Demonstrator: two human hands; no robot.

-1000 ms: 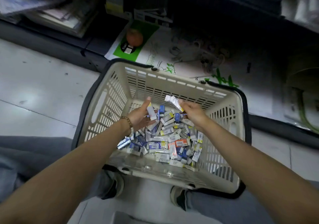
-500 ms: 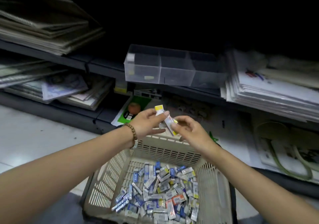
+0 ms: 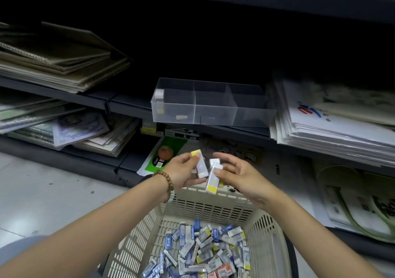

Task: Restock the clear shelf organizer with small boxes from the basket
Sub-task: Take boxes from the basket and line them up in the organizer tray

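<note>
Pinching 1 white yellow-tipped box (image 3: 201, 165) in left hand (image 3: 181, 170), another box (image 3: 212, 181) in right hand (image 3: 241, 176), at 6 o'clock of clear plastic organizer (image 3: 213, 110).

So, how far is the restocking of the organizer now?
Done: very little. The clear organizer holds only a few small items in its left compartment; the middle and right ones look nearly empty. In hand: the left hand grips a yellow-ended box and the right hand pinches a second box, both above the basket. Left: the large pile of boxes in the basket.
</note>
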